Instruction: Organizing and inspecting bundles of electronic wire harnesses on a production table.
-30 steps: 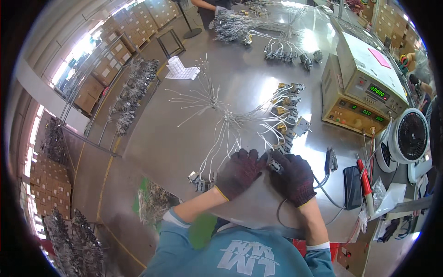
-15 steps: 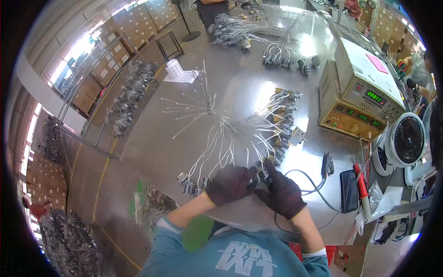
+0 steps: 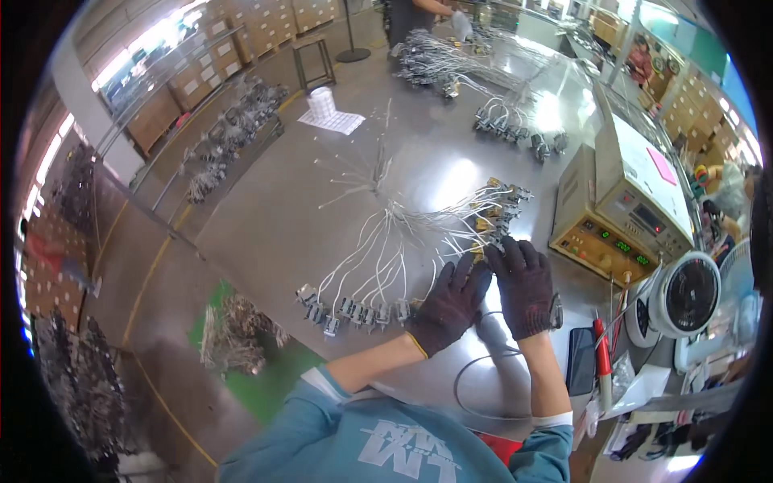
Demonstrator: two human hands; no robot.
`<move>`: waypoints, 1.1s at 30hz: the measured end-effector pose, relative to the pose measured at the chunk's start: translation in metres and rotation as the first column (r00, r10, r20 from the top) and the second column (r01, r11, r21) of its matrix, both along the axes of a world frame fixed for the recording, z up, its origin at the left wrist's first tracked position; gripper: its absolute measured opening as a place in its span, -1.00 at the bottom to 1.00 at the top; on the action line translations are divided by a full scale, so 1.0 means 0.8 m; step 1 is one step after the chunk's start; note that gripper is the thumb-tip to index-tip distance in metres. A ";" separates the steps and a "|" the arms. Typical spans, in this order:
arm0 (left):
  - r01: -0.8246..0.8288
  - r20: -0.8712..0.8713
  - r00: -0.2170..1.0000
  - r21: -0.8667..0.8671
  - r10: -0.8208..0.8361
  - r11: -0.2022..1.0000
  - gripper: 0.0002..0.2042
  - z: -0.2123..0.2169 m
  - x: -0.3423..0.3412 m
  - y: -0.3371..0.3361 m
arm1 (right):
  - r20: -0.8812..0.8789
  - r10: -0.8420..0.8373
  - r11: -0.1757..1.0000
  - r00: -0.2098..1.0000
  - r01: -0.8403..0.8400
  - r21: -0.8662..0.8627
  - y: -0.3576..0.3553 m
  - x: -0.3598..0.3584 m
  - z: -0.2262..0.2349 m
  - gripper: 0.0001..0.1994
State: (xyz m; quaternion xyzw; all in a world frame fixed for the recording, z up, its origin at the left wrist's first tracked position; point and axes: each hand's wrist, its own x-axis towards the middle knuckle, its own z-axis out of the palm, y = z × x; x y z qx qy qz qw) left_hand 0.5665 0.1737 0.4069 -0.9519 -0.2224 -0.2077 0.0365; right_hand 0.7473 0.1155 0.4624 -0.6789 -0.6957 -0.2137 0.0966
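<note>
Your left hand (image 3: 453, 306) and right hand (image 3: 522, 290), both in dark knitted gloves, come together over the near end of the right row of connectors (image 3: 501, 205), fingers pointing forward; whether the grip of either hand is pinching a connector you cannot tell, since the gloves cover the spot. The wire harness (image 3: 390, 211) lies across the middle of the bench (image 3: 266, 233), its white leads fanning out from a gathered centre to that row and to the left row of connectors (image 3: 366, 312), which ends just beside your left hand. Farther off, a white roll (image 3: 322, 103) stands on a pale gridded sheet (image 3: 346, 123). To the right of your right hand sit the stacked test instruments (image 3: 608, 233), with a dark phone (image 3: 580, 362), a red-handled tool (image 3: 602, 350) and a white fan (image 3: 691, 294) nearer you.
</note>
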 end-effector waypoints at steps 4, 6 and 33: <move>0.067 0.020 0.997 0.182 -0.072 0.981 -0.41 -0.019 -0.012 0.014 | 0.082 -0.020 0.996 0.996 0.013 0.088 -0.007 -0.001 0.021 -0.54; 0.108 0.011 0.994 0.160 -0.111 0.981 -0.43 0.005 -0.025 0.017 | 0.050 -0.032 0.994 0.998 0.026 0.103 -0.005 -0.009 0.028 -0.53; 0.104 0.023 0.994 0.006 -0.104 0.995 -0.60 0.028 -0.140 0.029 | -0.552 -0.009 0.998 0.834 0.041 0.047 -0.030 -0.142 -0.055 -0.46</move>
